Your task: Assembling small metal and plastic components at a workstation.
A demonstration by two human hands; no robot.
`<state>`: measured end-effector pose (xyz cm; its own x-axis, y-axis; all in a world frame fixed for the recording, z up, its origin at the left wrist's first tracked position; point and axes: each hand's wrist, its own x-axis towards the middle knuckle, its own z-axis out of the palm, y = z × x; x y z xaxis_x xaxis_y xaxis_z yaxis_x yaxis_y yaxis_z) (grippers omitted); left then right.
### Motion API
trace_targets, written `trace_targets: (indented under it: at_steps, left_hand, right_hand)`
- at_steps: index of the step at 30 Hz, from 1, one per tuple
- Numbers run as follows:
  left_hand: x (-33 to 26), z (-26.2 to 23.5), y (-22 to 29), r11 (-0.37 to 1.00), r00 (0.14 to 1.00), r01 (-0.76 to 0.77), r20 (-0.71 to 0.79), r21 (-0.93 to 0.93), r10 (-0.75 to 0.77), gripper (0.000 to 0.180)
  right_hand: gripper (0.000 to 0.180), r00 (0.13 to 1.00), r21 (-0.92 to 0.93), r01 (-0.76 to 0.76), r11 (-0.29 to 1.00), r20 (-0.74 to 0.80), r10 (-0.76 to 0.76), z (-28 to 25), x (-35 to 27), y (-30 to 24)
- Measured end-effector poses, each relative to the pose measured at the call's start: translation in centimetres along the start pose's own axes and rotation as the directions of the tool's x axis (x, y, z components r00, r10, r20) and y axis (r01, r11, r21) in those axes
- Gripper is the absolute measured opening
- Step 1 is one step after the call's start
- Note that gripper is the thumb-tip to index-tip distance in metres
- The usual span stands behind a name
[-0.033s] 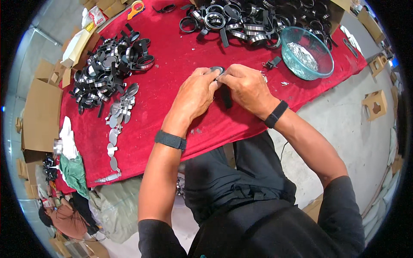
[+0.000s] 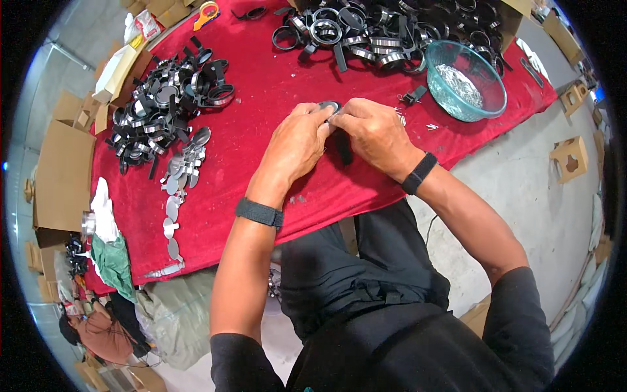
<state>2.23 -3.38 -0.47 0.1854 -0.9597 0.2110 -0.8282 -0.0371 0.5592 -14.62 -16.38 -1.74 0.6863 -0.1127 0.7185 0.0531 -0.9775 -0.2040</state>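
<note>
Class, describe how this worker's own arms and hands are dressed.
The left hand and right hand wear no gloves. Each wrist has a plain, wide black band: left band, right band. The forearms are bare up to dark, short sleeves.

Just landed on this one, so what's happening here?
A person sits at a red-covered table, holding a small round part in the fingers of both the left hand and the right hand; the fingers hide much of it. To the left lie a pile of black and silver rings and some flat grey discs. A clear bowl of small silvery pieces stands to the right.
</note>
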Motion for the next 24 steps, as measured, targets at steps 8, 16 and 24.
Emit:
trace_targets:
  at_steps: [8,16,24]
  left_hand:
    - [0.2,-0.5,0.3,0.999,1.000,-0.031,0.001,0.039,0.031,0.030]
    - [0.5,-0.9,0.8,0.999,0.999,0.036,0.006,-0.021,-0.036,0.030]
    - [0.9,-1.6,0.3,0.997,0.995,0.055,0.084,-0.052,-0.050,0.034]
  right_hand:
    - [0.020,1.000,-0.006,-0.017,1.000,0.007,0.017,0.7,0.0,0.1]
    - [0.017,0.828,0.443,-0.507,0.739,0.015,0.560,0.1,-1.4,-0.7]
    - [0.016,0.786,0.140,-0.594,0.792,-0.106,0.609,-4.9,-6.0,1.4]
